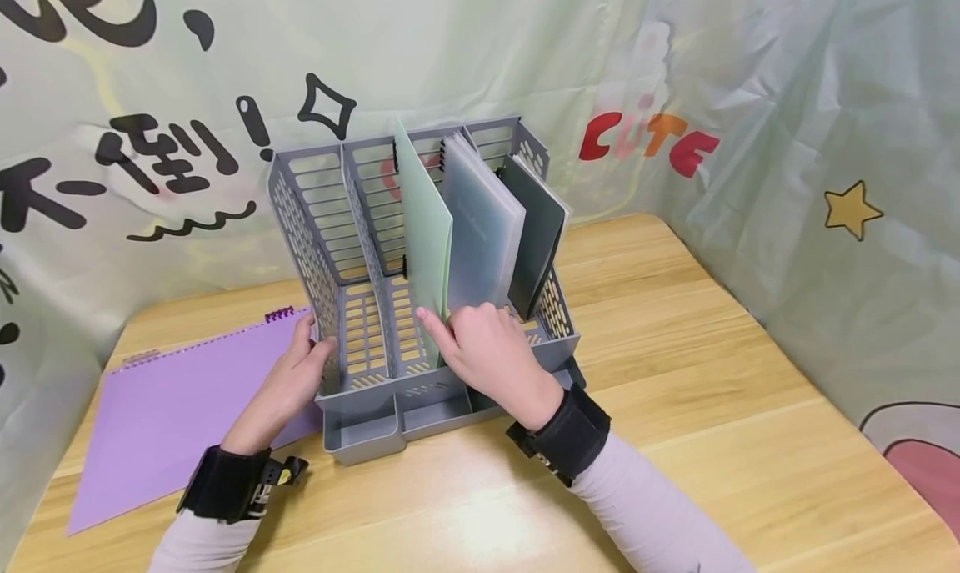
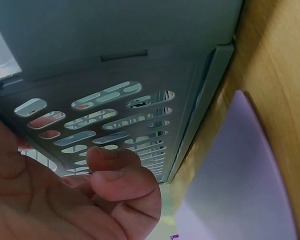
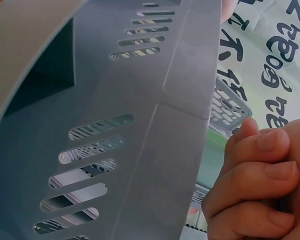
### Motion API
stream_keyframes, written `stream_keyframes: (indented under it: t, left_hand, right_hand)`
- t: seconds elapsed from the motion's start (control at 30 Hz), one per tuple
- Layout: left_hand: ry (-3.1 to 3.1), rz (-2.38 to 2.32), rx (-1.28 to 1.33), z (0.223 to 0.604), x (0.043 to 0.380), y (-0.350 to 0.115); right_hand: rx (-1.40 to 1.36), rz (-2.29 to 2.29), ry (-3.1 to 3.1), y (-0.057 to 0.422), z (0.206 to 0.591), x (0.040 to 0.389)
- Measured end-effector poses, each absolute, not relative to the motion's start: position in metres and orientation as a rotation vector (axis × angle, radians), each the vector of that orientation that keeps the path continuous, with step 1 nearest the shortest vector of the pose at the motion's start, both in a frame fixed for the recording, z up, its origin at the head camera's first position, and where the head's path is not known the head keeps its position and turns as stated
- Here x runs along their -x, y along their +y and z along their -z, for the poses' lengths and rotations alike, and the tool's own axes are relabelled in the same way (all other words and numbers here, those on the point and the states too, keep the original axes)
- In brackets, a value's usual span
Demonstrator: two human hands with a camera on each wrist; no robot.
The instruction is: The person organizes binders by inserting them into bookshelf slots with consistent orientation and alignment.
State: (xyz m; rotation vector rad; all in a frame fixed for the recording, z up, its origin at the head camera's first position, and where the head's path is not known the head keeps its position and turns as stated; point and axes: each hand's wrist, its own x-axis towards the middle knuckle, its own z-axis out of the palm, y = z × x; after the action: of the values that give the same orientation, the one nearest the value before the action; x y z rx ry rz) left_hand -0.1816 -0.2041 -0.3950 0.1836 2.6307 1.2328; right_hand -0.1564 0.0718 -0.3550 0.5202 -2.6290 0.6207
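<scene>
A grey file rack (image 1: 303, 239) with slotted walls and upright dividers stands on the table. My left hand (image 1: 288, 373) grips the front edge of its left wall, and the left wrist view shows the fingers (image 2: 125, 182) bent near the slots. At the rack's front, my right hand (image 1: 498, 360) pinches the near edge of a light green notebook (image 1: 423, 231), its thumb on the left face. That notebook stands upright in the middle compartment. To its right stand a translucent bluish notebook (image 1: 483, 231) and a dark notebook (image 1: 534, 231), which leans.
A purple spiral notebook (image 1: 195, 406) lies flat on the wooden table (image 1: 720, 406) left of the rack, partly behind my left forearm. Low open trays (image 1: 363, 439) jut from the rack's front. A printed cloth (image 1: 465, 47) hangs behind the table.
</scene>
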Motion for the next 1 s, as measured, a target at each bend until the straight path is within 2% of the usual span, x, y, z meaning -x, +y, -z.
stream_keyframes:
  t: [0.43, 1.0]
  left_hand:
    - [2.692, -1.181, -0.236, 0.389, 0.175, -0.212]
    - [2.795, -1.115, -0.267, 0.38, 0.164, -0.234]
  right_hand:
    - [-0.565, -0.564, -2.68, 0.065, 0.353, 0.146]
    - [-0.767, -0.506, -2.655, 0.043, 0.351, 0.133]
